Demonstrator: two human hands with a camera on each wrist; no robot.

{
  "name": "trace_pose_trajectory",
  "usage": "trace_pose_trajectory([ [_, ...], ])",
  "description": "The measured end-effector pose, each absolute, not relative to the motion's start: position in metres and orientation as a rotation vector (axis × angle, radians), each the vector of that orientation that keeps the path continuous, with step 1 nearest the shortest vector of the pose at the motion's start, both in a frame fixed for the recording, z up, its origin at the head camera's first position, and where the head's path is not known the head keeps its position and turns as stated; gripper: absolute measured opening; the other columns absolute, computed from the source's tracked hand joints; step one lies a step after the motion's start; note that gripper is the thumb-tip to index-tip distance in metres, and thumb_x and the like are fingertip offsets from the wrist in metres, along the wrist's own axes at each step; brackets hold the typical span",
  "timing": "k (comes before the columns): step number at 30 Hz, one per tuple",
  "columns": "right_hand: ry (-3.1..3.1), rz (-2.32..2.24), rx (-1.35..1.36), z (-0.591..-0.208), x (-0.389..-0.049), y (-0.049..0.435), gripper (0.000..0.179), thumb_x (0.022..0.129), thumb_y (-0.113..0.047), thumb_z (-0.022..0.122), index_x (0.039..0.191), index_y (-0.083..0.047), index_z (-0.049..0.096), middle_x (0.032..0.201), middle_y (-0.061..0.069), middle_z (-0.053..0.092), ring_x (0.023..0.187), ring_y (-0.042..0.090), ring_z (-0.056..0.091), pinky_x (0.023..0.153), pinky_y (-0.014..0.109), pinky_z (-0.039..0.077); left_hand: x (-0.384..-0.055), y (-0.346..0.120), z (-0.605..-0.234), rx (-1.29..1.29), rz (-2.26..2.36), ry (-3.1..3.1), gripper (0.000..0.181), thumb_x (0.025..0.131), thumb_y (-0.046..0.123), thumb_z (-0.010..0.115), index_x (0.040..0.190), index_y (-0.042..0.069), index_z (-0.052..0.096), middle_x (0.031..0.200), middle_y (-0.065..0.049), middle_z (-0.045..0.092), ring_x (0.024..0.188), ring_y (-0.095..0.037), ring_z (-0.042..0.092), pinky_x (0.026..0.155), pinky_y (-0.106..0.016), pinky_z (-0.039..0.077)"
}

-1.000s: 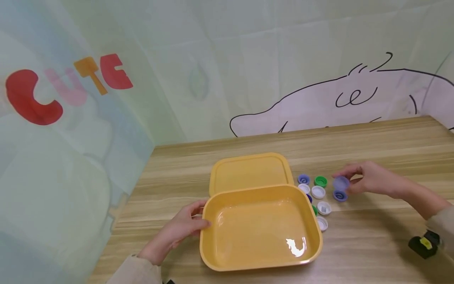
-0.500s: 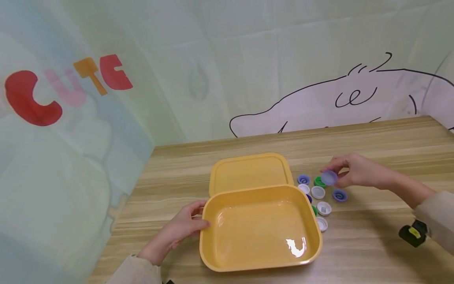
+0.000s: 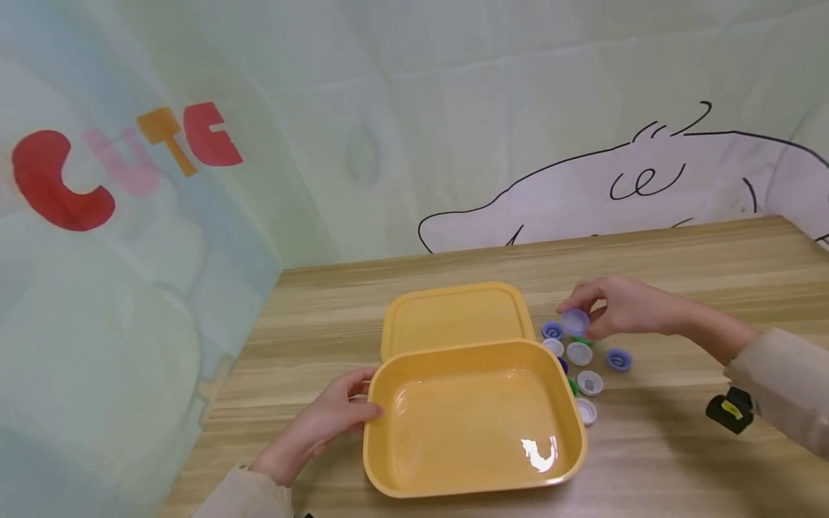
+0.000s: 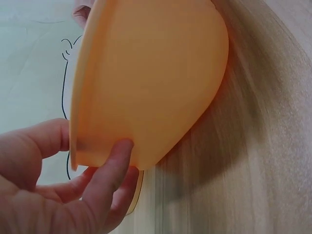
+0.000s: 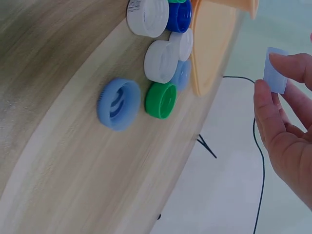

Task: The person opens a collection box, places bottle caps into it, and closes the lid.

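My left hand (image 3: pixel 333 409) grips the left rim of a yellow plastic box (image 3: pixel 473 432), thumb over the edge and fingers against the outer wall. The left wrist view shows those fingers (image 4: pixel 117 161) on the wall. My right hand (image 3: pixel 624 309) pinches a translucent blue bottle cap (image 3: pixel 574 322) between thumb and fingertips, raised above the table. Below it lie several loose caps: a green cap (image 5: pixel 161 100), a white cap (image 5: pixel 161 62), a blue cap (image 5: pixel 118 104) and a dark blue cap (image 5: pixel 180 16). Nothing shows inside the box.
A flat yellow lid (image 3: pixel 456 320) lies behind the box, partly covered by it. The caps sit close along the box's right side, a white cap (image 3: pixel 586 411) nearest me. The wooden table (image 3: pixel 324 309) ends at a printed cloth backdrop (image 3: pixel 363 144).
My right hand has lifted the blue cap from above another blue cap and carried it left, over the green cap. My left hand stays on the box rim.
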State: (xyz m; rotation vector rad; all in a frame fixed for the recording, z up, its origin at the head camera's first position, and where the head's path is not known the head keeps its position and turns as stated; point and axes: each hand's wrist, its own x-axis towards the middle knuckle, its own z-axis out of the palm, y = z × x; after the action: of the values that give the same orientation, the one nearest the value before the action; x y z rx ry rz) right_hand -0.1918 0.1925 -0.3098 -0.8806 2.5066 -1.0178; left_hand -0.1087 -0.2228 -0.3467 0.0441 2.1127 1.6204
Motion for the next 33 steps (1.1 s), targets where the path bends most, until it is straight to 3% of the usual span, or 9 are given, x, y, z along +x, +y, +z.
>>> trace_pose_trajectory([
  [33, 2.334, -0.936, -1.114, -0.289, -0.199, 0.119, 0.033, 0.074, 0.003, 0.071, 0.106, -0.004, 0.069, 0.096, 0.002, 0.059, 0.088, 0.019, 0.054, 0.079, 0.025, 0.054, -0.108, -0.222, -0.349, 0.048, 1.643, 2.117, 0.064, 0.077, -0.004, 0.058, 0.136, -0.008, 0.035, 0.120, -0.024, 0.047, 0.092, -0.021, 0.060, 0.072, -0.036, 0.056],
])
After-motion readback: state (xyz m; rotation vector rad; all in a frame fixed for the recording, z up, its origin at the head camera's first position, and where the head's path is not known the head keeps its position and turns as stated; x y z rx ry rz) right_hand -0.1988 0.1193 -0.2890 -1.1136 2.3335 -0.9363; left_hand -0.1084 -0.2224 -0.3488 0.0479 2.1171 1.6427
